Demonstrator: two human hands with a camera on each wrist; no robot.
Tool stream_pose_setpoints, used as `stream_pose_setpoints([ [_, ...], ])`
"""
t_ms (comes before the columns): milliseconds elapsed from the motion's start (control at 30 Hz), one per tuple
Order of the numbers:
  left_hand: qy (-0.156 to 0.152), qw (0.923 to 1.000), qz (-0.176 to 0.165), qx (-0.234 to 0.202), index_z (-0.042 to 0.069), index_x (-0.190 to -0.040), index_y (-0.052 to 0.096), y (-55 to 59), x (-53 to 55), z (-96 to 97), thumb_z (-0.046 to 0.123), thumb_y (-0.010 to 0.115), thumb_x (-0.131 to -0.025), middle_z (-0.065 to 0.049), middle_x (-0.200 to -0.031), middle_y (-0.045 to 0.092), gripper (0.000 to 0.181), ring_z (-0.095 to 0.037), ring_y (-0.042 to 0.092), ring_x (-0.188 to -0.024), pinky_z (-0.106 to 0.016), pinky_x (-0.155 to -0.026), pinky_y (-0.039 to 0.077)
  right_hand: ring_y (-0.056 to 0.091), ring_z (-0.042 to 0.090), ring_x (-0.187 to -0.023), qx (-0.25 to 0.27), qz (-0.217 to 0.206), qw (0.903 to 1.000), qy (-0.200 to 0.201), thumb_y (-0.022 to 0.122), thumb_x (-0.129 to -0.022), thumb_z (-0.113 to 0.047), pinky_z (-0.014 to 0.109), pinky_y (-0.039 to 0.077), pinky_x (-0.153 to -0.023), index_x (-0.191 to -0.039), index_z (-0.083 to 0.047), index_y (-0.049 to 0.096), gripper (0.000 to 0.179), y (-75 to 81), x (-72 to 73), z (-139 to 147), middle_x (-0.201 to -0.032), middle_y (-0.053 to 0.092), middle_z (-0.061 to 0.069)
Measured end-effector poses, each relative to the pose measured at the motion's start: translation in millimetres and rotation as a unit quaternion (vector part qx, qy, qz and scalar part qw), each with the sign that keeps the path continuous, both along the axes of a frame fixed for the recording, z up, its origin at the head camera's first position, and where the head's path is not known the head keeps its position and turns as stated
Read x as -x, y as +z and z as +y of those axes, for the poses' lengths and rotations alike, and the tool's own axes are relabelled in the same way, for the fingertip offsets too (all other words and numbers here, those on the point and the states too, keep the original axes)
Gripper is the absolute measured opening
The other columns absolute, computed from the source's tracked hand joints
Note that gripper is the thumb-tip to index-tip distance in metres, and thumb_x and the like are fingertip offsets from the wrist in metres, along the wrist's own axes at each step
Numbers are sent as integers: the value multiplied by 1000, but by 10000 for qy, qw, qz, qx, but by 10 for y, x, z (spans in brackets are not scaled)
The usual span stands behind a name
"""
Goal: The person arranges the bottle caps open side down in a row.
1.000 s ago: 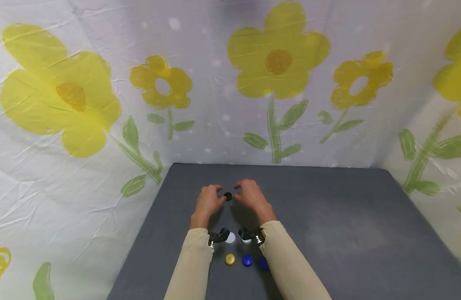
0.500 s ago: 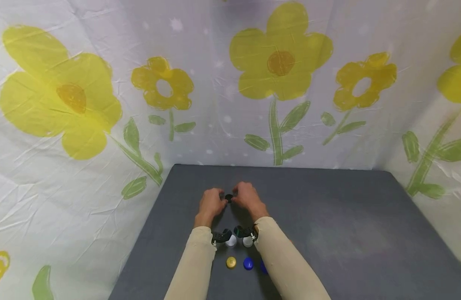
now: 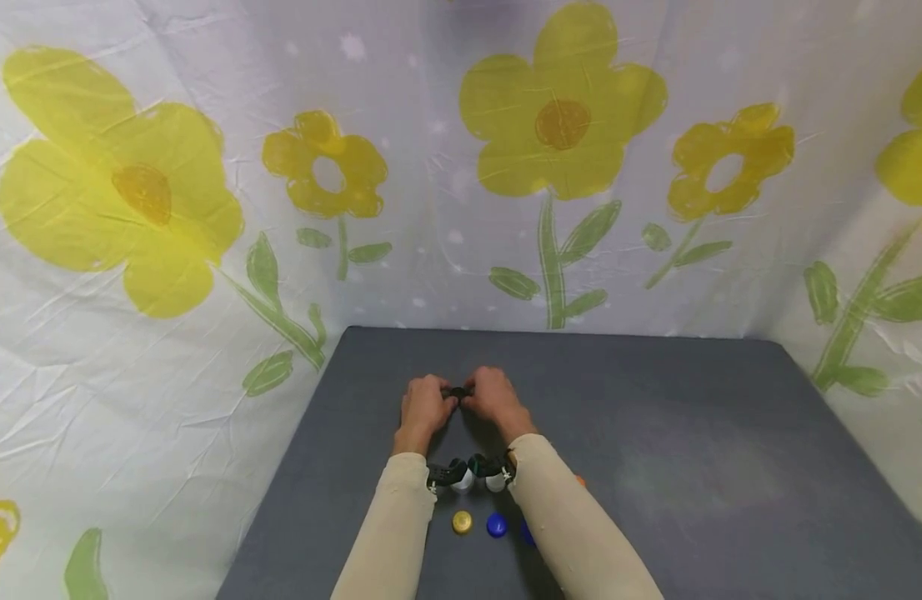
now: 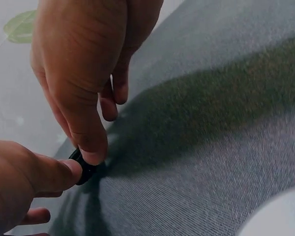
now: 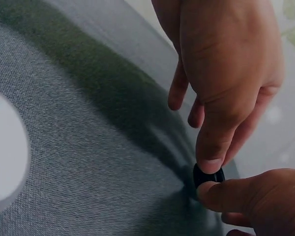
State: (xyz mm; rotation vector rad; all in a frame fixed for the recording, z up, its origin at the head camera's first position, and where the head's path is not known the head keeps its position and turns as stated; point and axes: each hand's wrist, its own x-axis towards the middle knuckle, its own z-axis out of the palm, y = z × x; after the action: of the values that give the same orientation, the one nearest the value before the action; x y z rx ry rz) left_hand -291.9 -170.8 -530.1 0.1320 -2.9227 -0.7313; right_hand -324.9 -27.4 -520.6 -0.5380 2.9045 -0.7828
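Note:
A small black round cap point(image 3: 458, 392) is at the far left part of the dark grey table, between my two hands. My left hand point(image 3: 422, 410) pinches its left side, and my right hand point(image 3: 493, 396) pinches its right side. In the left wrist view, thumbs and fingers of both hands meet on the black cap point(image 4: 87, 169), covering much of it. The right wrist view has the cap point(image 5: 202, 174) tilted close over the cloth, with a thumb on its upper edge and another thumb on its lower edge.
Nearer the body sit a gold cap point(image 3: 462, 522), a blue cap point(image 3: 496, 525) and another blue piece point(image 3: 528, 533) partly behind the right sleeve. Two white round caps point(image 3: 495, 482) lie under the wrist cameras. An orange bit point(image 3: 580, 481) shows beside the right sleeve. Flowered cloth point(image 3: 431, 250) surrounds the table.
Both hands have come inward from either side of the black cap, and their fingers now pinch it. The right hand, earlier apart from it, has moved left and slightly down.

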Motion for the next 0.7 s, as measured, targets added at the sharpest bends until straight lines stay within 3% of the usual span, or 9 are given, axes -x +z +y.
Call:
stream_pose_setpoints([
  [433, -290, 9988, 372, -162, 17, -108, 79, 297, -92, 113, 24, 77, -89, -7, -110, 75, 21, -31, 69, -105, -51, -87, 54, 67, 32, -109, 27, 38, 10000, 61, 78, -87, -20, 46, 55, -90, -109, -11, 78, 24, 359, -72, 217, -112, 74, 10],
  [700, -415, 9971, 600, -201, 20, -111, 78, 504, -244, 256, 29, 77, -90, -4, -111, 75, 23, -28, 70, -102, -49, -82, 56, 67, 31, -108, 40, 183, 9998, 38, 78, -88, -23, 45, 56, -85, -110, -14, 78, 24, 637, -228, 408, -116, 72, 10],
])
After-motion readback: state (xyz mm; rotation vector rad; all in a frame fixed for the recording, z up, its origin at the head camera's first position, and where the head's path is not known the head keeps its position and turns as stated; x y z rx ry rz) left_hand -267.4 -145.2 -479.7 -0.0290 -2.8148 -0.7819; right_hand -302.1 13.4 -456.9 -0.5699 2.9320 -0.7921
